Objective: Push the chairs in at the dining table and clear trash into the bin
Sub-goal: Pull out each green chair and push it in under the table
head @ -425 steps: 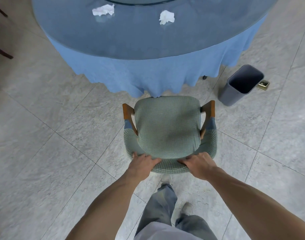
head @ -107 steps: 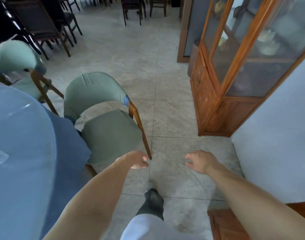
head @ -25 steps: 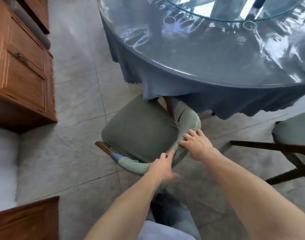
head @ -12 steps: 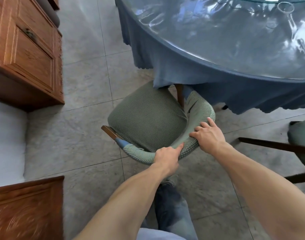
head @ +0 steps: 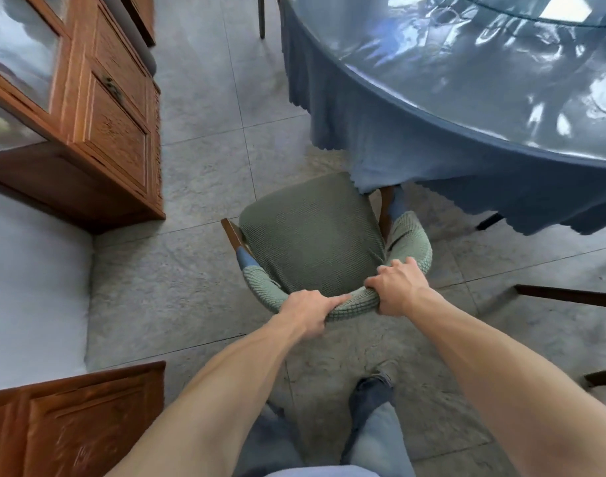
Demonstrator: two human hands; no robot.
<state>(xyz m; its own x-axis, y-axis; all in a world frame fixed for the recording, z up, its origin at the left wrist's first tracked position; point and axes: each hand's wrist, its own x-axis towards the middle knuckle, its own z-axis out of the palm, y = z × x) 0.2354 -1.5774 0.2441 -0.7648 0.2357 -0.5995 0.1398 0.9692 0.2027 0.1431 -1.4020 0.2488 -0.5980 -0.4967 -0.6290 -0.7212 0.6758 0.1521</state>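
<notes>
Gripping the chair (head: 311,232) backrest, the left hand (head: 310,313) and right hand (head: 396,289) both hold it. Its front corner hides under the desk (head: 466,80) cloth.

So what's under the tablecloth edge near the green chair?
The green chair has its front seat corner and one wooden arm post tucked under the blue tablecloth. The table's base is covered by the cloth.

Both arms outstretched, left hand (head: 308,313) and right hand (head: 398,287) curled in grips.

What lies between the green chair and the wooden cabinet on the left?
Head view: only bare grey floor tile separates the chair from the cabinet.
</notes>
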